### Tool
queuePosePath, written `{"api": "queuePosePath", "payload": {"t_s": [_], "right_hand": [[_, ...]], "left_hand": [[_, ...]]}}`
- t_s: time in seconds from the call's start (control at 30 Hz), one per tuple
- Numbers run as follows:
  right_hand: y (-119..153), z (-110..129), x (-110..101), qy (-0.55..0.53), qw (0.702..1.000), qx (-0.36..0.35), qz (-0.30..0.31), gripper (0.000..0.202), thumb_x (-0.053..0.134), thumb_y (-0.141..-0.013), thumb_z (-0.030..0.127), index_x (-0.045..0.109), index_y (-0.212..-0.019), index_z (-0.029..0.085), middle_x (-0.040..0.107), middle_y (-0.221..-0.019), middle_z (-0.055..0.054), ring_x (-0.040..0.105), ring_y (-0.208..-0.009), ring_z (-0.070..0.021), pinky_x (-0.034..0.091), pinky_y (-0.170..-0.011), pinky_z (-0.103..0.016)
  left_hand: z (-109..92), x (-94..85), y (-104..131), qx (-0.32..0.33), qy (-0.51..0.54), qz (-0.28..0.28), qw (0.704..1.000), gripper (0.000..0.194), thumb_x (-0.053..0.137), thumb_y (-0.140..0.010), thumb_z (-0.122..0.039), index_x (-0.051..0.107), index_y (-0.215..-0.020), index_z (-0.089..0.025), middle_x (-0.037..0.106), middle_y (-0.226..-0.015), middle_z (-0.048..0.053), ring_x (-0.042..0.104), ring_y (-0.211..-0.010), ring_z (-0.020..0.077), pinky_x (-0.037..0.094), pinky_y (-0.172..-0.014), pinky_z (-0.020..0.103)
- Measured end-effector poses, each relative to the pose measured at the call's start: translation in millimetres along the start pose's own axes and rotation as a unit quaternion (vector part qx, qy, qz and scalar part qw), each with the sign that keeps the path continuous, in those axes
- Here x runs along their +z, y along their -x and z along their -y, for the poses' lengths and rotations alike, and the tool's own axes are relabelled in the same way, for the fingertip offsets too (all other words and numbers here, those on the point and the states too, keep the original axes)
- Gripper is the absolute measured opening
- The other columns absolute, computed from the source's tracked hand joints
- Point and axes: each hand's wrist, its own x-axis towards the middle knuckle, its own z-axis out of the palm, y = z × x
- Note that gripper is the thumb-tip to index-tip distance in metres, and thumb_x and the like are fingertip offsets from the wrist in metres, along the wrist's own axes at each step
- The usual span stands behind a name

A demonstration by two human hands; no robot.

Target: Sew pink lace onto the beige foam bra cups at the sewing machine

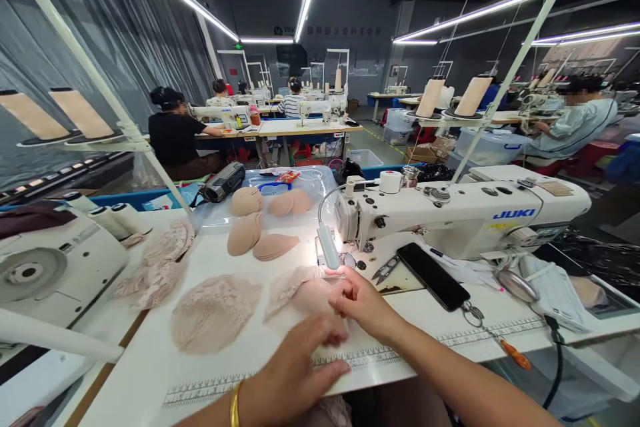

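A beige lace piece with a smooth cup pad (pixel 307 295) lies on the white sewing table, its far edge under the lit needle area of the sewing machine (pixel 450 217). My right hand (pixel 367 303) is at its right edge, index finger stretched towards the needle, other fingers curled closed on the fabric. Close to its near edge is my left hand (pixel 300 360), wearing a gold bangle; the fingers are half bent and the thumb stands apart. Left of the piece rests a rounded lace piece (pixel 215 312). Stacks of beige cup pads (pixel 245 233) sit farther back.
Thread snips (pixel 386 269), a black phone (pixel 434 275) with a keychain and a pen lie right of my hands. A ruler strip (pixel 380 357) runs along the front edge. More lace (pixel 160 263) lies left. Co-workers sit at machines beyond.
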Motion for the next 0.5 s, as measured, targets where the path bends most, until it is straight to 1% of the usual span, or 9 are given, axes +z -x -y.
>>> {"api": "queuePosePath", "payload": {"t_s": [0.03,0.07,0.1,0.17,0.2,0.27,0.33,0.43,0.5], "right_hand": [[6.0,-1.8,9.3,-0.025,0.999,-0.008,-0.024,0.047,0.076,-0.086,0.04,0.059,-0.127,0.023,0.053,-0.07,0.007,0.054,-0.066,-0.0147,0.044,-0.067,-0.028],[13.6,-4.9,18.1,-0.046,0.998,-0.016,-0.051,0.048,0.076,-0.086,0.042,0.06,-0.127,0.024,0.053,-0.072,0.006,0.054,-0.067,-0.0148,0.045,-0.067,-0.028],[22.7,-9.2,26.0,-0.056,0.995,-0.023,-0.078,0.048,0.076,-0.086,0.045,0.061,-0.127,0.025,0.054,-0.074,0.005,0.055,-0.069,-0.0153,0.047,-0.068,-0.028],[43.0,-19.4,38.7,-0.042,0.992,-0.037,-0.114,0.046,0.073,-0.089,0.051,0.064,-0.126,0.026,0.059,-0.082,0.002,0.058,-0.072,-0.0167,0.049,-0.07,-0.03],[52.9,-23.9,43.1,-0.017,0.992,-0.044,-0.118,0.044,0.071,-0.091,0.053,0.065,-0.126,0.027,0.062,-0.086,0.0,0.059,-0.075,-0.0179,0.051,-0.072,-0.031],[68.2,-28.3,47.8,0.047,0.992,-0.058,-0.102,0.04,0.067,-0.095,0.052,0.068,-0.127,0.028,0.068,-0.101,-0.005,0.064,-0.088,-0.0221,0.053,-0.083,-0.036],[74.2,-25.4,46.8,0.1,0.99,-0.072,-0.07,0.042,0.064,-0.097,0.051,0.066,-0.134,0.03,0.068,-0.125,-0.008,0.063,-0.114,-0.028,0.049,-0.103,-0.043],[67.5,-13.2,36.2,0.081,0.994,-0.055,-0.049,0.052,0.063,-0.097,0.057,0.062,-0.142,0.031,0.055,-0.152,-0.007,0.044,-0.144,-0.0307,0.028,-0.123,-0.05],[61.0,-6.5,27.9,-0.011,0.998,-0.003,-0.066,0.057,0.06,-0.096,0.065,0.061,-0.142,0.031,0.052,-0.155,-0.007,0.042,-0.146,-0.0305,0.029,-0.123,-0.051]], "left_hand": [[-2.2,13.5,10.5,-0.091,0.152,0.036,0.984,0.033,0.072,-0.093,-0.045,0.067,-0.116,-0.022,0.072,-0.107,0.01,0.067,-0.097,0.0247,0.054,-0.087,0.037],[-2.9,24.2,17.0,-0.154,0.284,0.012,0.946,0.045,0.074,-0.089,-0.055,0.066,-0.117,-0.02,0.072,-0.105,0.011,0.068,-0.095,0.0249,0.055,-0.084,0.036],[-2.4,31.3,19.7,-0.192,0.384,-0.038,0.902,0.053,0.076,-0.086,-0.062,0.067,-0.114,-0.018,0.073,-0.103,0.012,0.069,-0.094,0.025,0.056,-0.082,0.035],[-1.2,34.6,16.3,-0.192,0.489,-0.179,0.832,0.053,0.08,-0.082,-0.06,0.069,-0.108,-0.015,0.073,-0.11,0.015,0.069,-0.104,0.026,0.055,-0.089,0.034],[-1.4,32.2,12.4,-0.171,0.501,-0.24,0.814,0.049,0.084,-0.081,-0.054,0.07,-0.107,-0.015,0.073,-0.114,0.014,0.068,-0.108,0.0261,0.055,-0.093,0.033],[-4.1,25.3,5.0,-0.13,0.492,-0.303,0.806,0.043,0.088,-0.079,-0.042,0.071,-0.11,-0.018,0.073,-0.118,0.012,0.067,-0.111,0.0257,0.054,-0.096,0.032],[-9.0,21.9,2.4,-0.112,0.474,-0.302,0.82,0.045,0.088,-0.079,-0.036,0.07,-0.117,-0.021,0.073,-0.118,0.009,0.067,-0.111,0.0264,0.055,-0.096,0.033],[-16.5,26.3,9.0,-0.12,0.477,-0.226,0.841,0.05,0.089,-0.078,-0.034,0.07,-0.123,-0.021,0.071,-0.126,0.013,0.065,-0.119,0.0329,0.054,-0.1,0.041],[-19.3,29.9,16.5,-0.142,0.497,-0.168,0.84,0.051,0.09,-0.077,-0.034,0.072,-0.122,-0.019,0.07,-0.127,0.016,0.064,-0.121,0.0368,0.054,-0.1,0.044]]}}
